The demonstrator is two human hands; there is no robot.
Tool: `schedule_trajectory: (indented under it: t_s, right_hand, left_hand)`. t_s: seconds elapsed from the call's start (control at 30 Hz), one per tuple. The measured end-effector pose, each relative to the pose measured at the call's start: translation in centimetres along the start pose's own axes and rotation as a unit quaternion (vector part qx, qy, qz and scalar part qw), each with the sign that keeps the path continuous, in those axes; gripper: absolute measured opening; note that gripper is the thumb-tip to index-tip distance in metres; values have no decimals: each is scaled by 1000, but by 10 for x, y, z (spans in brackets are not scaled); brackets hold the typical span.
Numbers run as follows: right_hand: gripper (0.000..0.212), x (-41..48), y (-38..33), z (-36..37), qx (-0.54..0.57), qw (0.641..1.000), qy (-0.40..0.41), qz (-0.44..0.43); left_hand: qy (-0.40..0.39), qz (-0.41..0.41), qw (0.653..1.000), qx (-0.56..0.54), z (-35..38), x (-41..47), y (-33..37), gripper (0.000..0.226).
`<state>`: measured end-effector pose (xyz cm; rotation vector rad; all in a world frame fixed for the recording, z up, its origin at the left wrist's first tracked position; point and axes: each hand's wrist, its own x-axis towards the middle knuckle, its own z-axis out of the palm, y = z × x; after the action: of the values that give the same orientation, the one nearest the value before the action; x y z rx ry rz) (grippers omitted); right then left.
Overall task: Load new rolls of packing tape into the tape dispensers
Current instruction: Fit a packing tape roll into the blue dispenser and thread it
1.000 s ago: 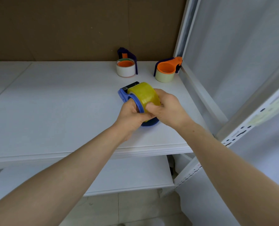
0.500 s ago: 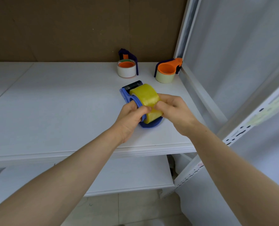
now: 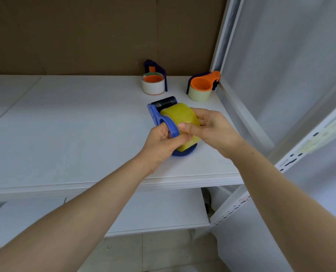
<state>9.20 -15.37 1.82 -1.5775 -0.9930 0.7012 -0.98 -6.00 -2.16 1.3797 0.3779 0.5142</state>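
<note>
A yellowish roll of packing tape [image 3: 180, 114] sits in a blue tape dispenser [image 3: 155, 114] on the white shelf [image 3: 65, 124]. The dispenser has a black roller at its far end. My left hand [image 3: 161, 144] grips the dispenser's blue ring from the near left, thumb against the roll. My right hand [image 3: 212, 128] holds the roll from the right, with thumb and fingers curled over its surface. The dispenser's near end is hidden under my hands.
At the back of the shelf stand two more dispensers with tape: a dark blue one with a white roll [image 3: 153, 84] and an orange one with a pale roll [image 3: 200, 88]. A white upright post [image 3: 220, 36] borders the right. A lower shelf [image 3: 153, 211] lies below.
My right hand has opened its grip a little and shifted along the roll's right side. The dispenser and roll have stayed in about the same place on the shelf.
</note>
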Motion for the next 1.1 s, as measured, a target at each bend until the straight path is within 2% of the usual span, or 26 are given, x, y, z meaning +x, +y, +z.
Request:
schedule_trajectory:
  t_s: [0.2,0.33,0.5,0.7,0.9,1.1]
  right_hand:
    - [28,0,0,-6,56,998,-19,22]
    - [38,0,-6,-12,25,998,-41,51]
    - [23,5,-7,2,25,999,15,36]
    - [38,0,-7,-6,82,995,-39,39]
    - [23,4,-9,1,32,998,22,45]
    - [34,-2,-7,-4,73,997,-20,33]
  left_hand:
    - [-5,5,1000,-4,-1,0,-3,30]
    - [-15,7,1000,3,0,0,-4,34]
    - [-15,10,1000,16,2,-1,-5,30]
    - [-11,4,1000,19,-3,-4,-6,35]
    - [-12,3,1000,29,-2,-3,-6,35]
    - [-24,-18,1000,5,-3,-3,-4,37]
